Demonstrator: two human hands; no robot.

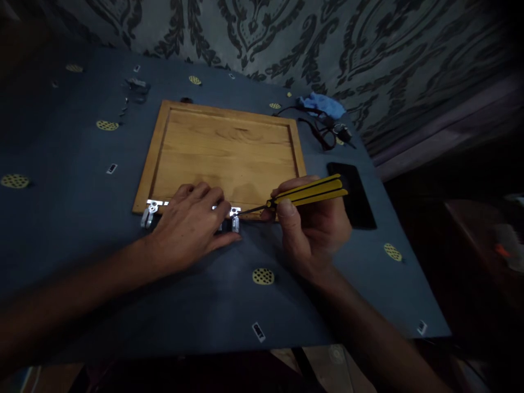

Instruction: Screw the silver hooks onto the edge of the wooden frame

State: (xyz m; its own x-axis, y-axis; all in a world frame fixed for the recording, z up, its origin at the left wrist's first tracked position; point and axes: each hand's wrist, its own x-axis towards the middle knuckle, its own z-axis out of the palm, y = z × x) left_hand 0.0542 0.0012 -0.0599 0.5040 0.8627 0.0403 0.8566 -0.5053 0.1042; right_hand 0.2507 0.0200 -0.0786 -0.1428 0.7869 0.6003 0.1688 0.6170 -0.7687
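Observation:
A framed wooden panel (229, 147) lies flat on the table. Along its near edge runs what looks like a case handle, with a shiny metal bracket (153, 208) at the left end and another metal bracket (235, 218) at the right; its dark middle is mostly covered. My left hand (188, 224) is closed over it, fingers on the panel's edge and thumb on the near side. In my right hand (311, 229) is a screwdriver (307, 191) with a yellow and black handle. Its thin shaft slants down left, the tip at the right bracket.
A dark phone (356, 196) lies right of the panel. Behind it are glasses (323, 134), keys (344, 131) and a crumpled blue cloth (323, 103). Small metal parts (137, 84) sit at the back left. The blue table covering (196, 316) reaches a patterned wall (254, 33).

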